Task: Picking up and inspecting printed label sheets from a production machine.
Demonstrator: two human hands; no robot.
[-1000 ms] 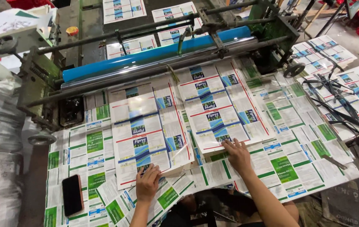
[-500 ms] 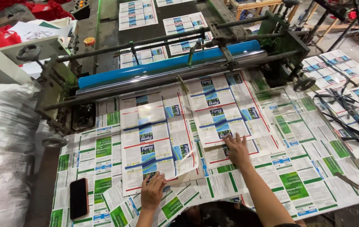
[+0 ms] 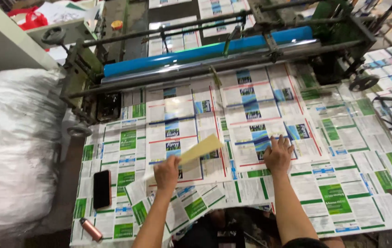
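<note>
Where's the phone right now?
In the head view, the phone lies flat on the printed sheets at the table's left edge, left of the left hand and just above a small pink lighter.

— What lies at eight o'clock?
— A flat black phone (image 3: 102, 188), with a small pinkish cylinder-shaped lighter (image 3: 90, 229) below it.
— And at nine?
— A bulging white plastic sack (image 3: 14, 147). A long blue roller (image 3: 205, 51) spans twelve o'clock.

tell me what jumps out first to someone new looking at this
The blue roller across the green machine at the top, above a table papered with printed sheets. In the middle, the left hand lifts a yellowish sheet while the right hand presses flat on the prints.
</note>
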